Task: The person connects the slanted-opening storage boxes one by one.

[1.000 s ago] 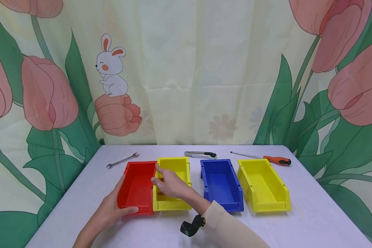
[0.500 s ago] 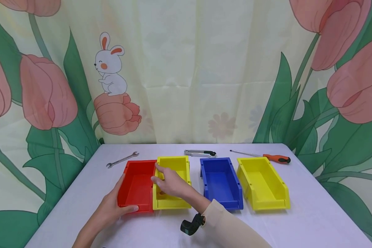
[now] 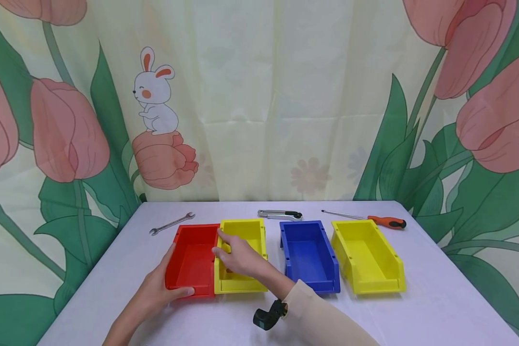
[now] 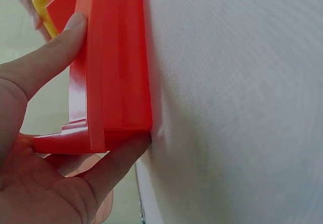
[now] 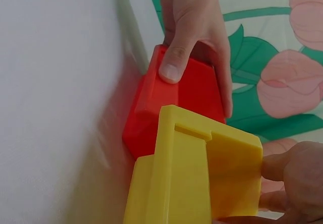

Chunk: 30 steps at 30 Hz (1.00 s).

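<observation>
My left hand (image 3: pixel 155 289) grips a red plastic storage bin (image 3: pixel 193 259) at its near left corner. Its thumb lies over the front lip, and in the left wrist view the fingers (image 4: pixel 118 163) support the other side. Directly beside it, side wall against side wall, stands a yellow storage bin (image 3: pixel 242 287). My right hand (image 3: pixel 244 257) reaches over that yellow bin and holds its left wall, with thumb and forefinger at the rim beside the red bin. In the right wrist view the fingers (image 5: pixel 275 167) meet the yellow edge. Part of the yellow bin's inside is hidden by the hand.
Right of the hands stand a blue bin (image 3: pixel 309 259) and a second yellow bin (image 3: pixel 367 257). Behind the row lie a wrench (image 3: pixel 172 224), a utility knife-like tool with a black end (image 3: pixel 280 215) and a screwdriver (image 3: pixel 387 222). A printed curtain (image 3: pixel 242 96) hangs beyond the white table (image 3: pixel 216 322).
</observation>
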### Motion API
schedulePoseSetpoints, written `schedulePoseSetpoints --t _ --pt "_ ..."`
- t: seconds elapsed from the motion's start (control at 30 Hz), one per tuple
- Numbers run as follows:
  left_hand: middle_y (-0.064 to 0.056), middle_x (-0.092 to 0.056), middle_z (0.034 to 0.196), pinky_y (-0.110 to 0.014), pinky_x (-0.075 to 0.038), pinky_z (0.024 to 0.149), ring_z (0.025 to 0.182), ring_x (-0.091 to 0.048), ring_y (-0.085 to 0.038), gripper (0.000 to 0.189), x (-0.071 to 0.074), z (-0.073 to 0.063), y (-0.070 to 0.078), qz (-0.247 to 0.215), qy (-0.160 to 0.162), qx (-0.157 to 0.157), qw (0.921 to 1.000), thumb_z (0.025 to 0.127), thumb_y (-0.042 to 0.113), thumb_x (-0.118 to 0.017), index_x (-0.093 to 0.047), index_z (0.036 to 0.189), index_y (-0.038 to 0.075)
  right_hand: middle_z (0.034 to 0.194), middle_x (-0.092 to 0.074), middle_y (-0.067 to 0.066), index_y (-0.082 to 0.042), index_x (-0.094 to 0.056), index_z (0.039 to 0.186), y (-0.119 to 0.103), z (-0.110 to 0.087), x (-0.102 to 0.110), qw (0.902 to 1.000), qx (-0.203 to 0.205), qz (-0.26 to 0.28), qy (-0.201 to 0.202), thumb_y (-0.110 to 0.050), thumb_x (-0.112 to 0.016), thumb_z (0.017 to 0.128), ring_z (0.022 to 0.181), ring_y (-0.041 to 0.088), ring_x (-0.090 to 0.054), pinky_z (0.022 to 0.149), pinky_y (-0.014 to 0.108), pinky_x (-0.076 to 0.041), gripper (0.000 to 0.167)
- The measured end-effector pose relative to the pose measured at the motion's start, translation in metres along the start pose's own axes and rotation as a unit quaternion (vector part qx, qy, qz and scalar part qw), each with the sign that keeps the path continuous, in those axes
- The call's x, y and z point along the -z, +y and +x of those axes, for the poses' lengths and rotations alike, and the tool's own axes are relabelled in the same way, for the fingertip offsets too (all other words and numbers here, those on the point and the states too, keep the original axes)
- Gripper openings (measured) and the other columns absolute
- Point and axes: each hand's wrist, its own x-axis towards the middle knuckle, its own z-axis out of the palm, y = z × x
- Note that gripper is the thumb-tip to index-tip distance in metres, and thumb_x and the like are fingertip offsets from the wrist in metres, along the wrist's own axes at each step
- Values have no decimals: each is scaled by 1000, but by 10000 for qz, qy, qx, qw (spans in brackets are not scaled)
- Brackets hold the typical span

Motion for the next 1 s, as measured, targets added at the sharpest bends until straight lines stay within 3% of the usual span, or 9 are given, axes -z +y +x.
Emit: schedulePoseSetpoints --t 0.37,0.77,0.9,1.0 --pt "-19 -44 160 -45 -68 84 138 -51 -44 143 -1 -1 2 76 -14 -1 10000 61 39 -102 -12 171 18 85 -65 1 -18 -32 167 6 3 -1 10000 92 -17 -24 -31 -62 107 50 12 -41 54 15 -41 68" --pt "-18 -43 160 -44 -68 84 139 -50 -43 143 2 -1 3 10 -59 -64 10000 61 39 -102 -12 171 18 86 -67 6 -22 -32 168 7 2 -2 9999 14 80 -61 -34 -63 107 51 13 -43 55 16 -42 69" --pt "-18 -44 160 -44 -68 84 138 -50 -43 143 0 0 3 27 -43 -61 10000 61 39 -102 -13 171 17 118 -73 6 -21 -33 167 9 2 -3 9999 17 148 -36 -32 -63 107 51 13 -42 55 17 -43 68" --pt "-19 -44 160 -44 -68 84 138 -50 -44 143 0 0 3 49 -15 -73 10000 61 38 -103 -13 171 16 149 -64 9 -19 -33 167 10 3 -4 9998 48 203 -13 -31 -62 107 51 13 -41 55 17 -43 68"
